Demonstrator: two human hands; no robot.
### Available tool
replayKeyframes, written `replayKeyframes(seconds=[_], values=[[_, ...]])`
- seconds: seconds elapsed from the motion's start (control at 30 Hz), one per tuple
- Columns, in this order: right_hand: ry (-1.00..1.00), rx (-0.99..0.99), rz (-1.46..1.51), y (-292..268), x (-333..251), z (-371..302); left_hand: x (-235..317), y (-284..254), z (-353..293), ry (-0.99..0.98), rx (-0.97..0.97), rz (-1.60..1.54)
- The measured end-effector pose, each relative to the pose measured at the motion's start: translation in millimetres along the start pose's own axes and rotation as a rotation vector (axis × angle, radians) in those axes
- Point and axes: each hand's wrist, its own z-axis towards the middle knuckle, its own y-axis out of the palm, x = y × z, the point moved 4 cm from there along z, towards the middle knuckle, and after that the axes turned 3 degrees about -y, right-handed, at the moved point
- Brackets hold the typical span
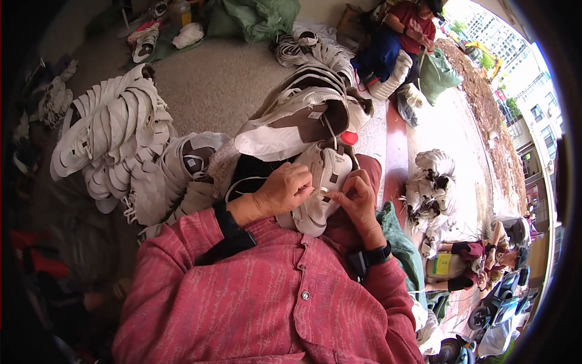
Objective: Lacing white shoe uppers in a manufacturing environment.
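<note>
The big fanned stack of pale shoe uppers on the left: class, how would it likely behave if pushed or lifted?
The stack of shoe uppers would probably shift and splay rather than move as one block, since many separate pieces overlap. Each upper is likely fairly light and flexible, as the edges look thin. Rolling seems unlikely, given its long, uneven outline.

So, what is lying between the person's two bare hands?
In the head view, a pale, rounded, mesh-like shoe upper lies between the left hand and the right hand.

Shoe stack (297, 118) obst. fwd of fingers (301, 182)
</note>
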Motion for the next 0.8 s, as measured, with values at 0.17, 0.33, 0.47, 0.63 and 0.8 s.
replayKeyframes(seconds=[0.17,0.33,0.47,0.63,0.8], values=[[0.022,-0.024,0.02,-2.1,-3.8,2.6,11.8,9.0,4.1,0.093,0.058,0.286],[-0.052,-0.221,-0.33,-11.1,-25.4,13.8,5.9,5.1,16.8,0.165,-0.088,0.3],[-0.119,-0.3,-0.358,-7.0,-48.4,22.2,17.4,-23.9,37.4,0.261,-0.054,0.242],[-0.226,-0.505,-0.073,3.4,-59.3,28.5,10.6,-20.5,50.5,0.134,-0.527,0.123],[0.022,-0.485,0.12,0.4,-48.3,42.3,3.2,-16.9,54.0,0.205,-0.497,0.057]])
